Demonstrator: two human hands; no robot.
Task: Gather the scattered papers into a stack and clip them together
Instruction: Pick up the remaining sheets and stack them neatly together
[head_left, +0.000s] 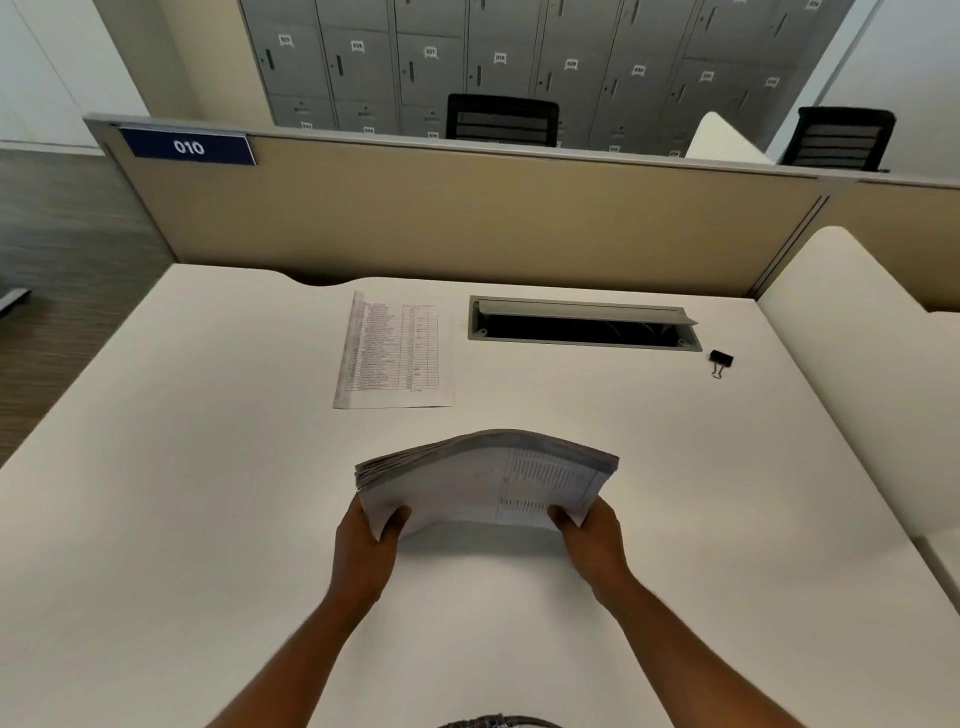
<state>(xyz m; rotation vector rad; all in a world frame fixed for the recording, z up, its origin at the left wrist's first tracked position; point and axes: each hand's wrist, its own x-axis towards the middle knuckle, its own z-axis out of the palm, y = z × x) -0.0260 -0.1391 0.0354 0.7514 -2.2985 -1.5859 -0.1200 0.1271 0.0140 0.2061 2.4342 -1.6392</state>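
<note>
A thick stack of printed papers (488, 478) is held above the white desk (208, 467), bowed upward in the middle. My left hand (366, 545) grips its near left corner and my right hand (589, 540) grips its near right corner. Farther back, a few printed sheets (395, 353) lie flat on the desk, their edges slightly offset. A black binder clip (720, 359) rests on the desk at the far right, apart from both hands.
An open cable tray (582, 325) is set into the desk behind the stack. A beige partition (467, 218) bounds the desk's far edge, with a white divider (841, 364) on the right. Chairs and grey lockers stand beyond.
</note>
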